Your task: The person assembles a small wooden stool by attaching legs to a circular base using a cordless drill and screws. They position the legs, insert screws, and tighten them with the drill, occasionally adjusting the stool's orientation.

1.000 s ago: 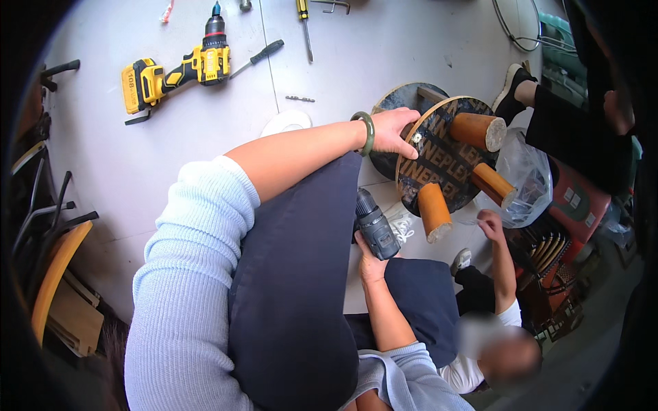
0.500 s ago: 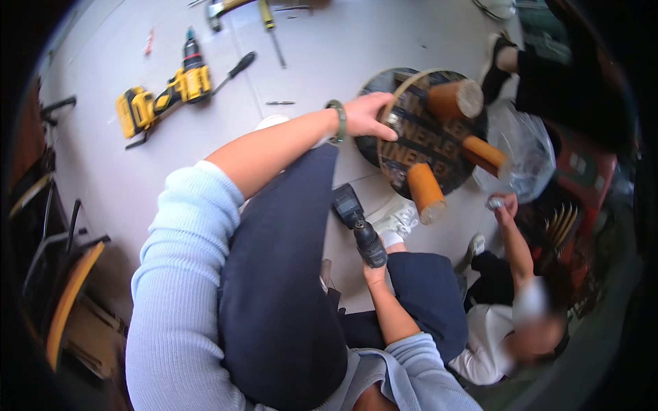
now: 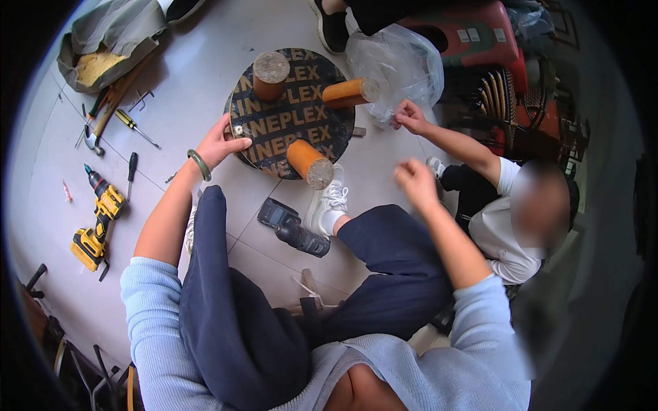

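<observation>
A round black board with three orange wooden legs (image 3: 274, 127), like an upturned stool, lies on the floor in front of me. My left hand (image 3: 223, 144) grips its left rim, thumb on top and the other fingers partly hidden. Close to the thumb sits a small pale metal piece (image 3: 238, 129). My right hand (image 3: 416, 183) is raised to the right of the board, fingers curled together and slightly blurred; whether anything is in them is hidden. A dark grey cordless drill (image 3: 293, 229) lies on the floor by my shoe, apart from both hands.
At right a person's hand (image 3: 410, 118) is beside a clear plastic bag (image 3: 401, 65). Red plastic stools (image 3: 473, 34) stand behind. On the left floor lie a yellow drill (image 3: 101, 216), screwdrivers (image 3: 132, 171), a hammer (image 3: 94, 142) and a grey tool bag (image 3: 113, 41).
My right hand has let go of the grey drill, which now lies on the floor, and has risen to the right. My left hand stays on the board's rim. The view has turned.
</observation>
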The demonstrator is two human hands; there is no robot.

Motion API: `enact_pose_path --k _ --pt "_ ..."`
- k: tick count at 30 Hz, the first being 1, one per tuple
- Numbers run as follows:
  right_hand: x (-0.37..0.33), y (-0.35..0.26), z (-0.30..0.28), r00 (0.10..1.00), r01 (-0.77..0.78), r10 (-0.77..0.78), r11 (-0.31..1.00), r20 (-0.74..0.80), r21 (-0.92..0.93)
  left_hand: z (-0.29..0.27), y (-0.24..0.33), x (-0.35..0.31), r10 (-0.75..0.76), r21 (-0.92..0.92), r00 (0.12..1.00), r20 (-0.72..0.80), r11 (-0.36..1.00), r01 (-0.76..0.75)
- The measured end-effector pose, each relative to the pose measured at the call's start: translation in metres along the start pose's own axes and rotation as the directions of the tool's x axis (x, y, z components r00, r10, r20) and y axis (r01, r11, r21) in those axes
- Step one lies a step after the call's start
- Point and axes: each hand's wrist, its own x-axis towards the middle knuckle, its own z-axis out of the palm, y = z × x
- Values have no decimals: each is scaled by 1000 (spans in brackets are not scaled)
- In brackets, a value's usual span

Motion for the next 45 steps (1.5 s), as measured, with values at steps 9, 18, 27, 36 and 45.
enact_pose_path --k 9,18,27,36,45 --pt "153 -19 -26 895 441 -344 773 283 -456 6 15 -3 -87 133 990 -110 986 101" --pt "39 -63 -65 970 -29 -93 874 226 486 16 43 -29 270 821 870 -412 525 225" --pt "-108 -134 -65 868 42 -423 584 260 810 223 186 -123 -13 440 1000 15 898 5" --pt "-175 -135 -27 876 30 -428 507 222 861 271 150 -209 131 341 985 -116 936 -84" --pt "-171 -128 -22 886 122 -439 535 152 836 273 124 -206 189 283 971 -150 949 -141"
